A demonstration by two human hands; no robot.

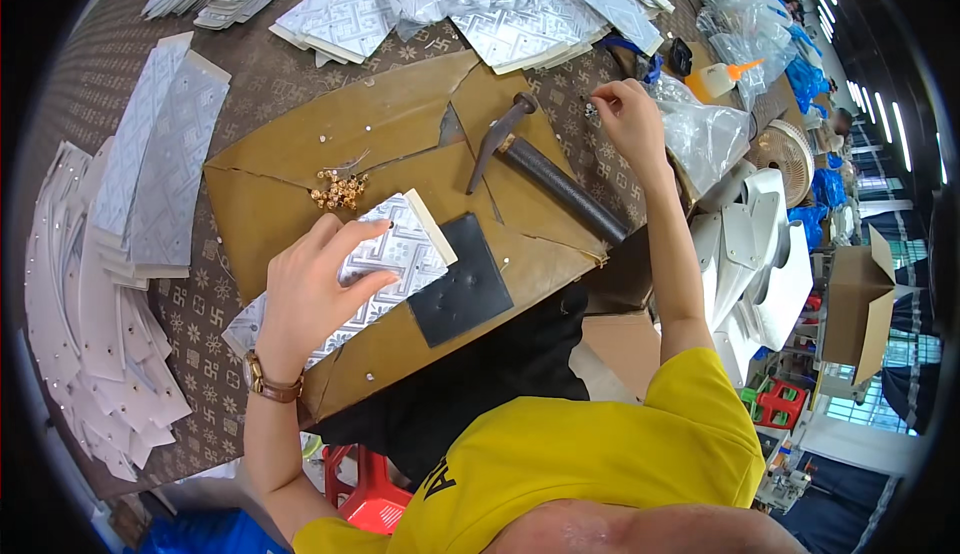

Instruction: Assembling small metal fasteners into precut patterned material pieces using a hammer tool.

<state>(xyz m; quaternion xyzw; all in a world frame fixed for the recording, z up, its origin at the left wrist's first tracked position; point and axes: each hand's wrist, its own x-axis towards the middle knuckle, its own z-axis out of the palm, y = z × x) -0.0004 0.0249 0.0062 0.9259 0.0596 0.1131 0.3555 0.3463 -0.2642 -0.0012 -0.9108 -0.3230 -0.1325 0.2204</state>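
My left hand [312, 279], with a watch at the wrist, grips a grey-and-white patterned panel [415, 244] with a cream edge; thumb and forefinger lie spread across its top. A small dark hole shows near the forefinger's tip. The panel's right end reaches over a square black pad [468, 304]. Off to the right, my right hand [632, 119] has its fingertips pinched together beside small silvery bits [590, 110]; what they hold is too small to make out. A hammer [565, 189] with a dark handle lies between the hands. Gold-coloured rivets [340, 190] sit in a heap beyond the panel.
A worn brown sheet [290, 119] covers the work area on a patterned tablecloth [205, 354]. Stacked patterned panels [165, 174] and white pieces [90, 284] stand left. More panels [340, 14] lie behind. A glue bottle [712, 82], plastic bags [705, 139] and white parts [765, 254] are right.
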